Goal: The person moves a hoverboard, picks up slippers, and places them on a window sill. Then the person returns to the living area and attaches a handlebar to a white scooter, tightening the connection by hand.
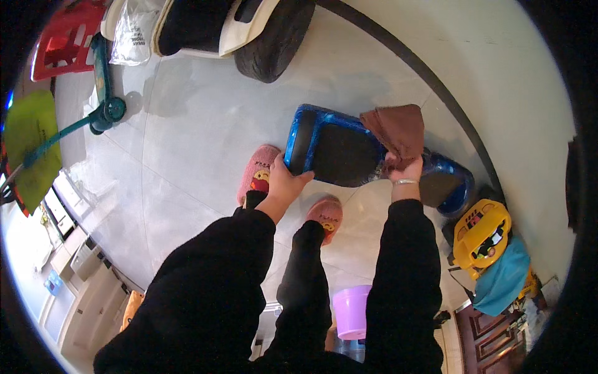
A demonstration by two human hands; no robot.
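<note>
A blue hoverboard (346,153) with black foot pads lies in front of me, its long body slanting down to the right. My left hand (289,187) grips its near left corner, the thumb on the top face and the fingers curled at the end. In my right hand (406,171), closed at the hoverboard's middle, is a brown cloth (396,129). The cloth drapes up and away from the fingers and covers part of the hoverboard's far edge.
Pink slippers (324,218) are on my feet, close to the hoverboard. A teal scooter (103,112) and red crate (65,43) stand far left, a black wheel (274,47) at the back. Right, by the wall, sits a yellow toy vehicle (483,234); a purple bucket (351,311) is nearer.
</note>
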